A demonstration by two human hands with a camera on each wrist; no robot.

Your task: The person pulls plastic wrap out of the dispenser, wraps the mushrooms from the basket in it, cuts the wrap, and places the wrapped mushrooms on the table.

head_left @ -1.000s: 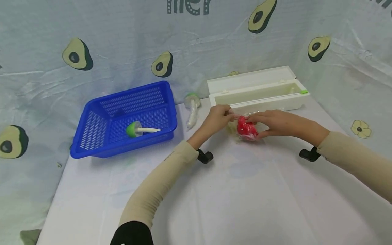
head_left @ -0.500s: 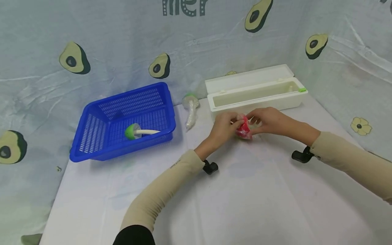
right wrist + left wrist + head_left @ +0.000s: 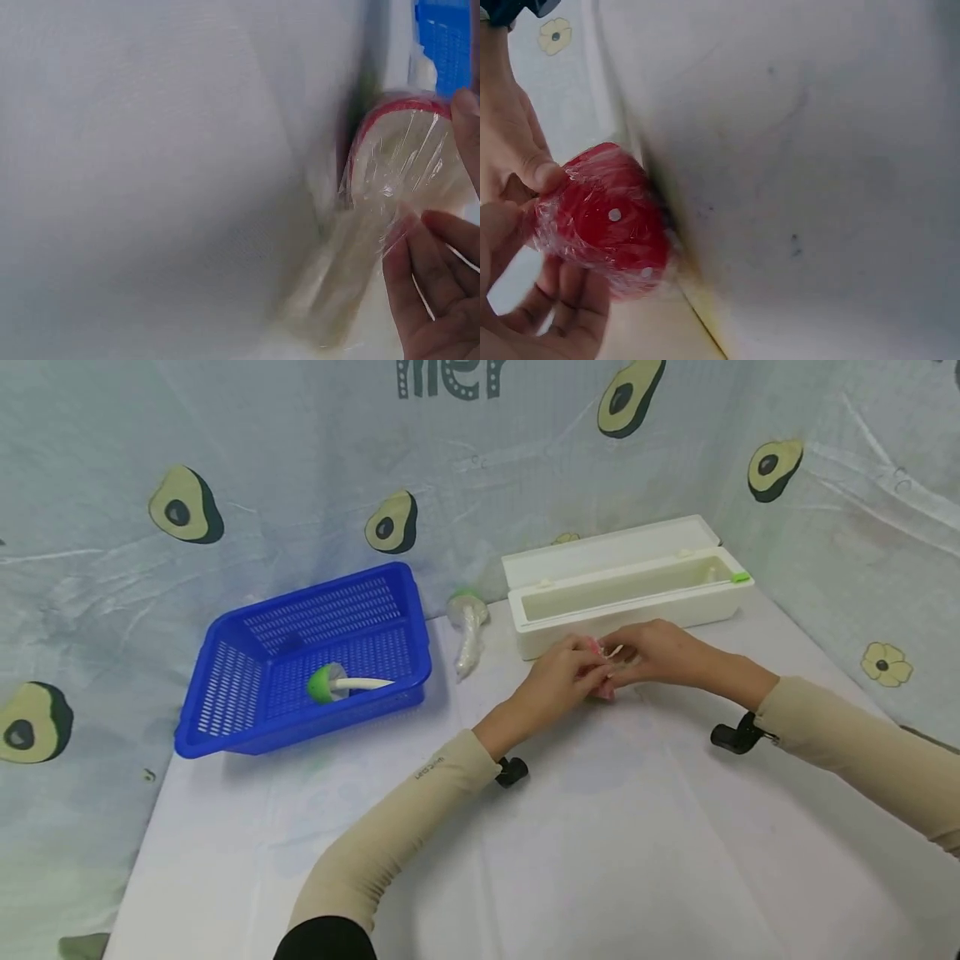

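Observation:
A toy mushroom with a red, white-dotted cap, wrapped in clear plastic film (image 3: 611, 214), is between my two hands just in front of the white box. My left hand (image 3: 566, 677) holds it from the left, its thumb and fingers at the film in the left wrist view. From the other side my right hand (image 3: 656, 653) pinches the wrap, its fingertips (image 3: 409, 225) on the film under the cap. The right wrist view shows the pale underside, red rim and film-covered stem (image 3: 337, 277). In the head view my hands hide most of the cap.
The long white box (image 3: 630, 624) stands behind my hands, its lid (image 3: 611, 552) raised. A blue plastic basket (image 3: 300, 722) on the left holds a green-capped toy mushroom (image 3: 326, 683). Between them lies another green-capped mushroom (image 3: 470, 631) in film. A printed cloth hangs behind the table.
My hands have drawn together around the red mushroom, which is turned and mostly covered now. The left hand has moved slightly right and nearer; the basket and box stay put.

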